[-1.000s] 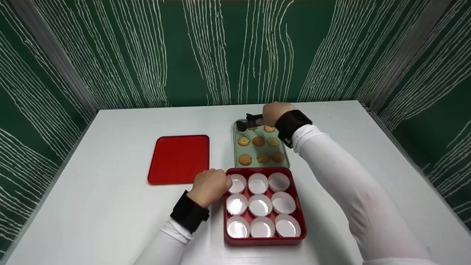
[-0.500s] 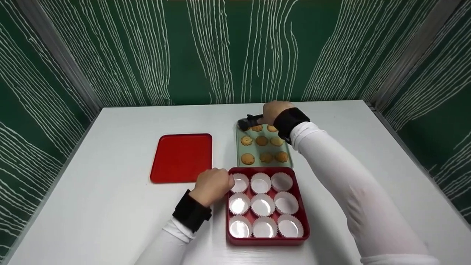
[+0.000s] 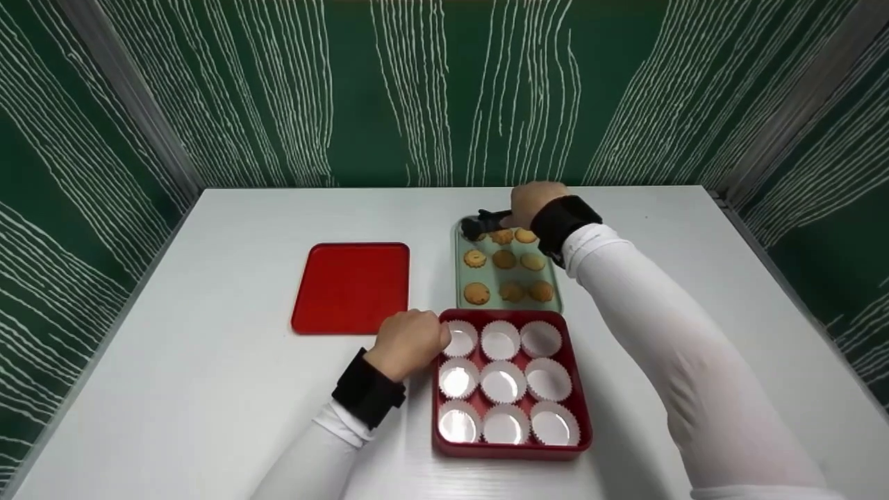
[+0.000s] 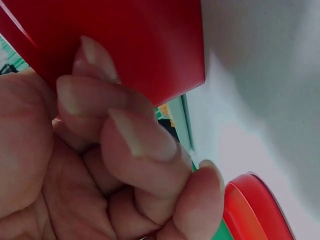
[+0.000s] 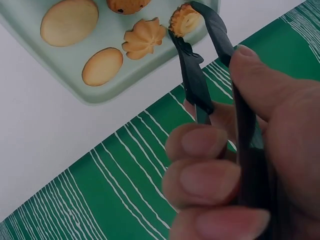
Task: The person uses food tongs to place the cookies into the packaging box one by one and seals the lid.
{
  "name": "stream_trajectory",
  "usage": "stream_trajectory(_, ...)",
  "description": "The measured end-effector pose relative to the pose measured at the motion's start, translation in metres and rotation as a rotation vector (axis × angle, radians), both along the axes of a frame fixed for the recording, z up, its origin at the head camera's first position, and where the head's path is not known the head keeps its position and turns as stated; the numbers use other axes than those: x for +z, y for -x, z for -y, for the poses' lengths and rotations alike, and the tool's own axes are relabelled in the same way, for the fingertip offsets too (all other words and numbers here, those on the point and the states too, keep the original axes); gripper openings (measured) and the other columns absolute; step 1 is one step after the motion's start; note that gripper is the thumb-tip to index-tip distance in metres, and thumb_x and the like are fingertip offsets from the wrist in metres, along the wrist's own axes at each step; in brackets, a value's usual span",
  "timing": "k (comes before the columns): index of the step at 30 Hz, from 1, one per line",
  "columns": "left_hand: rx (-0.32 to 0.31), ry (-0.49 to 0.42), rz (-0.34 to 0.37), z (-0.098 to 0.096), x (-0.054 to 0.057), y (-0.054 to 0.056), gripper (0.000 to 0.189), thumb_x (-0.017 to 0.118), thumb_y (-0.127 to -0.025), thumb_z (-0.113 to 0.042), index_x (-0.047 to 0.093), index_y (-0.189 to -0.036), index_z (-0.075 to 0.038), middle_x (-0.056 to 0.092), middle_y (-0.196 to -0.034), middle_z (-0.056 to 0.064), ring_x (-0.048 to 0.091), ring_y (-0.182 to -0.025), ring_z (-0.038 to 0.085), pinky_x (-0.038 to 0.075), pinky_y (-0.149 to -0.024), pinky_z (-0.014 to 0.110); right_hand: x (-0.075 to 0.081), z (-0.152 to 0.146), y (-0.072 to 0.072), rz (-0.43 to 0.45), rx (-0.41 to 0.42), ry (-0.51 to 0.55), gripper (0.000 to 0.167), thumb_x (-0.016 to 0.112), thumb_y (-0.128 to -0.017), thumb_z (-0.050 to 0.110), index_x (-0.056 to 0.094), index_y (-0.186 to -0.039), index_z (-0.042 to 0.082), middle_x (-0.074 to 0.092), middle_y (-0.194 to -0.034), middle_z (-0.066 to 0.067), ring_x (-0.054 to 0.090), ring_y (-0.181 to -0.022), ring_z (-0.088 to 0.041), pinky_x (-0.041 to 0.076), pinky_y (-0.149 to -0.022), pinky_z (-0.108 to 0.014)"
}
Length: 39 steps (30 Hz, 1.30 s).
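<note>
My right hand (image 3: 538,203) holds black tongs (image 5: 195,75). In the right wrist view their tips stand on either side of a ridged round cookie (image 5: 185,20) at the far left corner of the pale green baking tray (image 5: 90,97). Several other cookies (image 3: 476,293) lie in rows on that tray. My left hand (image 3: 412,340) grips the left rear corner of a red square box (image 3: 514,451), its curled fingers against the outer wall (image 4: 145,45). Inside the box stand several white paper cups (image 3: 503,382) in rows.
A flat red square lid (image 3: 353,288) lies on the white table (image 3: 229,278), left of the tray. The box stands directly in front of the tray. Green walls (image 3: 389,90) with white wavy lines enclose the table at the back and sides.
The head view has shifted slightly, so everything sits a little farther right and higher. The tongs' tips have drawn closer together at the corner cookie. The left hand keeps its hold on the box.
</note>
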<state>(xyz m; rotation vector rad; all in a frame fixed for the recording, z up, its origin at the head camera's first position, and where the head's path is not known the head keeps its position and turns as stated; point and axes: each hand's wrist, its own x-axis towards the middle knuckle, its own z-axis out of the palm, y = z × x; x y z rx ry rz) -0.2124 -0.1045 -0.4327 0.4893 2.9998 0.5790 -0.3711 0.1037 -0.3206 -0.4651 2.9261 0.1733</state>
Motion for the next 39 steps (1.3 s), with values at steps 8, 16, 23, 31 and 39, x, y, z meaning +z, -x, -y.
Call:
stream_trajectory(8, -0.008, 0.016, 0.064, 0.001, 0.003, -0.001, 0.049, 0.047, -0.106, -0.02, 0.044, -0.058, -0.016, 0.042, -0.06, 0.001, 0.048, -0.061, 0.022, 0.053, -0.062, 0.048, -0.003, 0.002, 0.006, -0.037, 0.008, -0.05, 0.036, 0.065, -0.105, 0.036, 0.068, -0.088, 0.004, 0.063, -0.077, -0.009, 0.05, -0.066, -0.021, 0.047, -0.062, -0.038)
stream_trajectory(16, -0.058, 0.054, 0.142, 0.009, 0.011, -0.017, 0.048, 0.05, -0.108, -0.025, 0.055, -0.063, -0.011, 0.055, -0.066, 0.006, 0.062, -0.071, 0.028, 0.054, -0.073, 0.048, 0.004, -0.004, -0.001, -0.047, 0.004, -0.068, 0.043, 0.064, -0.107, 0.042, 0.073, -0.099, 0.001, 0.072, -0.087, -0.015, 0.059, -0.07, -0.025, 0.055, -0.067, -0.043)
stream_trajectory(23, -0.121, -0.05, 0.209, 0.019, 0.014, -0.035, 0.054, 0.063, -0.105, -0.033, 0.047, -0.056, -0.016, 0.04, -0.05, -0.003, 0.044, -0.051, 0.017, 0.038, -0.055, 0.033, 0.026, -0.025, -0.021, -0.06, 0.053, -0.029, 0.045, 0.063, -0.107, 0.046, 0.075, -0.104, 0.003, 0.072, -0.089, -0.016, 0.062, -0.073, -0.027, 0.053, -0.064, -0.045)
stream_trajectory(31, -0.15, -0.102, 0.198, 0.015, 0.009, -0.034, 0.05, 0.056, -0.106, -0.027, 0.045, -0.058, -0.018, 0.039, -0.055, -0.005, 0.041, -0.054, 0.014, 0.037, -0.058, 0.032, 0.047, -0.046, -0.076, -0.111, 0.186, 0.01, 0.034, 0.067, -0.105, 0.044, 0.072, -0.095, 0.012, 0.06, -0.074, -0.005, 0.054, -0.067, -0.024, 0.043, -0.052, -0.04)
stream_trajectory(39, -0.161, -0.064, 0.318, 0.015, 0.02, -0.04, 0.041, 0.067, -0.099, -0.038, 0.052, -0.067, -0.017, 0.049, -0.054, -0.004, 0.051, -0.051, 0.014, 0.041, -0.055, 0.031, 0.05, -0.073, -0.14, -0.127, 0.254, 0.06, 0.026, 0.071, -0.102, 0.044, 0.071, -0.104, 0.018, 0.051, -0.062, 0.001, 0.049, -0.057, -0.021, 0.037, -0.046, -0.036)
